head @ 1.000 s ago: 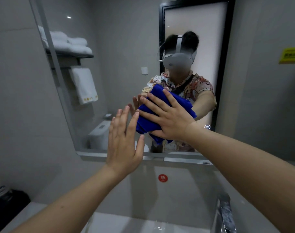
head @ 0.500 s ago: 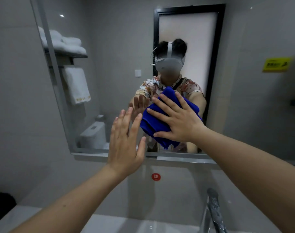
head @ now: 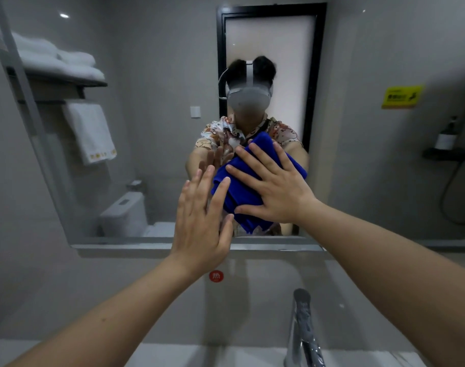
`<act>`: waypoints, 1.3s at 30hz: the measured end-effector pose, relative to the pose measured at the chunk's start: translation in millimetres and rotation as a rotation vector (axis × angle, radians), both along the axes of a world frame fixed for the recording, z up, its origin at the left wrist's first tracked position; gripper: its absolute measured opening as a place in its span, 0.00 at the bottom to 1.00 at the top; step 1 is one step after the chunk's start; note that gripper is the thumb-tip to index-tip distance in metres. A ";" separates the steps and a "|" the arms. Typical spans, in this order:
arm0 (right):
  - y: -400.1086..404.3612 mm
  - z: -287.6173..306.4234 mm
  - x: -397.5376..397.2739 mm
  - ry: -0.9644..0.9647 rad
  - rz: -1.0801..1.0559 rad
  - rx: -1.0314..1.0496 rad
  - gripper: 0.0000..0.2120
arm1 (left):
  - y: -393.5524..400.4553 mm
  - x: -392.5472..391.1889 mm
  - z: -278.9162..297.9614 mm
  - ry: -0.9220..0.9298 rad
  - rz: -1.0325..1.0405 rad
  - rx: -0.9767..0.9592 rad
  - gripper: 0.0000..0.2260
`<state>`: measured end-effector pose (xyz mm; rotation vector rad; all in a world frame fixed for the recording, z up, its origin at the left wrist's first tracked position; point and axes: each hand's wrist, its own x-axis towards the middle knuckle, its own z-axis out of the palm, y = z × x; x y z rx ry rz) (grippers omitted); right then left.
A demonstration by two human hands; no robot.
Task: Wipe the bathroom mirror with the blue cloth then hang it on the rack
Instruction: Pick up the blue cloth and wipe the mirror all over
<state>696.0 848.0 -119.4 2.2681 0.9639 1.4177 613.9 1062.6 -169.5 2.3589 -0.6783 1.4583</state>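
The folded blue cloth (head: 242, 186) is pressed flat against the lower middle of the bathroom mirror (head: 159, 75). My right hand (head: 276, 186) lies on top of it with fingers spread, palm holding it to the glass. My left hand (head: 202, 223) is raised just left of the cloth, fingers apart, palm toward the mirror and empty; I cannot tell whether it touches the glass. A towel rack (head: 67, 83) with white towels shows only as a reflection at the mirror's upper left.
A chrome faucet (head: 302, 329) rises at the lower right above the white basin (head: 226, 356). The mirror's grey ledge (head: 125, 247) runs below the glass, with a red round sticker (head: 216, 276) on the wall beneath. A toilet and shower hose appear reflected.
My right hand has slid the blue cloth to the right across the mirror. My left hand stays beside it. The view has tilted down, showing more of the faucet.
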 end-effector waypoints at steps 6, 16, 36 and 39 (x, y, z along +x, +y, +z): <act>-38.2 0.4 1.3 -0.017 0.051 -0.037 0.42 | -48.3 -5.0 0.8 -0.005 0.064 0.006 0.33; -104.1 -5.7 5.5 -0.069 0.105 -0.001 0.40 | -119.5 -5.4 3.8 -0.006 0.098 0.065 0.32; -312.4 -30.3 -5.9 -0.093 -0.046 0.089 0.39 | -293.5 15.1 9.9 0.003 -0.087 0.073 0.33; -336.3 -34.9 -6.5 -0.070 -0.076 0.107 0.40 | -312.8 17.2 10.5 0.016 -0.100 0.077 0.33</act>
